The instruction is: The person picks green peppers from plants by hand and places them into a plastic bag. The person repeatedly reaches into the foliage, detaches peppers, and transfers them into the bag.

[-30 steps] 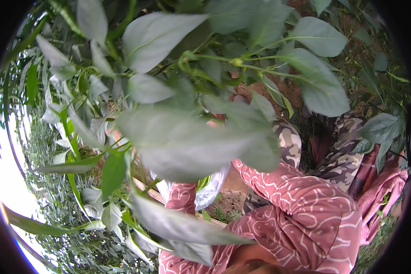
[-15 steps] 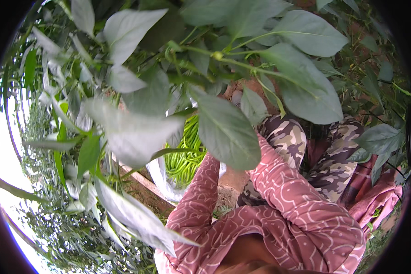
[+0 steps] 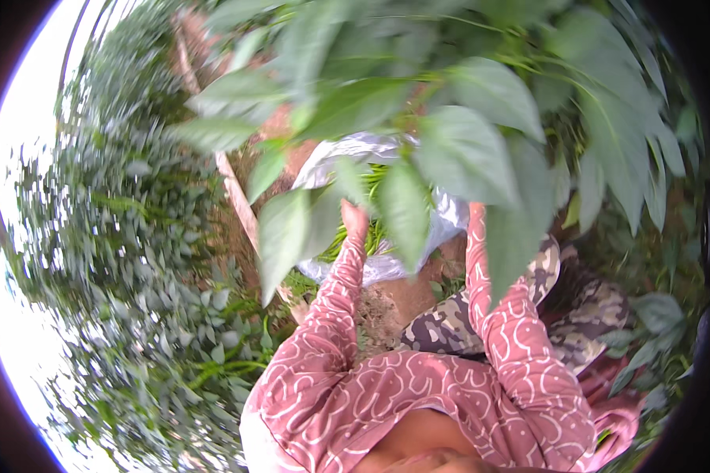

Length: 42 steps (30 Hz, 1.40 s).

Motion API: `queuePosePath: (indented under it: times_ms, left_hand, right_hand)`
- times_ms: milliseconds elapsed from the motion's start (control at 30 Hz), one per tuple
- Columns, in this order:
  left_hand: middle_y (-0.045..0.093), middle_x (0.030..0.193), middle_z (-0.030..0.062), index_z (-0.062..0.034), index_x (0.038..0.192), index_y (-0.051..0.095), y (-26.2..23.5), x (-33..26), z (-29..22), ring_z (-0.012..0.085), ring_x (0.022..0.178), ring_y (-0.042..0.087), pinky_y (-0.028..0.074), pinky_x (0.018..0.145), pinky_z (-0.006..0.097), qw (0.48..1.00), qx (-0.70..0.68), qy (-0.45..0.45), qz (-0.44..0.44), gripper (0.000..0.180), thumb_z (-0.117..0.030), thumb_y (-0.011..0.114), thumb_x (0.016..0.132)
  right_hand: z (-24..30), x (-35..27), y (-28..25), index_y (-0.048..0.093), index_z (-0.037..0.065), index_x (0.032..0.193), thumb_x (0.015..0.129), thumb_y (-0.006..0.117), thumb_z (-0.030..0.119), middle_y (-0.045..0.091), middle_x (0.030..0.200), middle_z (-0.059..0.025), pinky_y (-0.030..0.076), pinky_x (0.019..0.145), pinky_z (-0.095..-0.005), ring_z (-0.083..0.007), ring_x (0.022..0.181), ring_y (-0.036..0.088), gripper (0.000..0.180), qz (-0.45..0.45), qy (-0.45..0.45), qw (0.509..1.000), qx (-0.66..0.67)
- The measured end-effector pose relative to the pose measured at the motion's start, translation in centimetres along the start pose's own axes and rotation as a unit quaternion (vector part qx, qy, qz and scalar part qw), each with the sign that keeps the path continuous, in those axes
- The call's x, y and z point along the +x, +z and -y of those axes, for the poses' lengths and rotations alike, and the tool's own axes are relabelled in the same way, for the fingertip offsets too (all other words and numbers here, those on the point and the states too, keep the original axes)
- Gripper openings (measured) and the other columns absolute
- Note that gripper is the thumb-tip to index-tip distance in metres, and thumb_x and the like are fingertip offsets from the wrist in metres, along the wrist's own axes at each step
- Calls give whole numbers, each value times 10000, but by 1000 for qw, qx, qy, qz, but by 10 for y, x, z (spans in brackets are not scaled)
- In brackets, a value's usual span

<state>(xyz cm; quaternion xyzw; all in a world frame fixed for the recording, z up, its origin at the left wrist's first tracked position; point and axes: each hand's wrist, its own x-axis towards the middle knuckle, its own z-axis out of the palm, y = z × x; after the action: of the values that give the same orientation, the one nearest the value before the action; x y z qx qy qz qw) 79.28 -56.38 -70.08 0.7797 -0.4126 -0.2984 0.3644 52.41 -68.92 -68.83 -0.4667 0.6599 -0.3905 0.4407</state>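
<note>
A whitish plastic bag (image 3: 386, 269) stands open on the ground, holding many long thin green chili peppers (image 3: 375, 229). My left hand (image 3: 355, 218) reaches in over the peppers at the bag's left side. Leaves cover its fingertips, so whether it grips anything is hidden. Close to the bag's right side is my right hand (image 3: 476, 211); only a bit near the wrist shows, and a big leaf hides the fingers. Broad leaves of a pepper plant (image 3: 461, 150) hang between the camera and the bag, blurred in part.
Dense green plants (image 3: 150, 315) line the left side. A pale pole or pipe (image 3: 238, 197) runs along the soil beside the bag. My bent legs in camouflage trousers (image 3: 442, 325) are at the right, with pink cloth (image 3: 619, 418) beyond. More foliage (image 3: 647, 158) fills the right edge.
The view has shifted, showing more of the bag and the left row. My left hand has come into sight over the peppers. My forearms are farther apart, the right one nearer the bag's right side.
</note>
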Motion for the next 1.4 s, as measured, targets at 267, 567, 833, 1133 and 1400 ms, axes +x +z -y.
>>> queuePosePath:
  times_ms: [267,567,833,1133,1400]
  left_hand:
    - [346,1392,165,-94,1359,363,-65,34,-10,352,1272,342,258,1003,598,832,502,155,-179,607,-115,542,779]
    - [593,1104,133,-102,1198,489,-126,-6,113,332,1004,574,432,851,492,913,289,-278,-77,509,-244,634,731]
    - [584,704,40,53,860,621,-180,31,88,135,575,530,407,522,293,895,-349,-95,-262,260,41,412,705]
    - [649,873,236,55,879,638,-235,65,59,378,836,634,487,747,427,981,121,-81,-125,256,-105,497,738]
    - [470,1192,167,-102,1171,489,-153,70,-24,332,1111,454,406,846,508,829,435,146,-318,447,-32,544,734]
  right_hand:
    - [-20,18,-12,573,-6,1006,694,497,-5,575,735,-87,344,375,-282,-165,465,469,321,73,32,996,29]
    - [1,20,-8,575,11,1007,698,464,-50,570,703,-61,326,309,-259,-129,403,450,333,81,63,985,136]
    - [80,20,-1,594,-30,941,636,490,-82,615,837,-103,499,546,-303,-215,647,604,326,52,2,944,326]
    - [81,23,-3,526,13,913,692,500,-63,538,690,-64,401,344,-265,-126,430,472,235,87,39,952,291]
    - [-10,93,8,560,20,813,681,464,-25,502,579,-34,354,335,-278,-123,382,448,169,363,58,924,105]
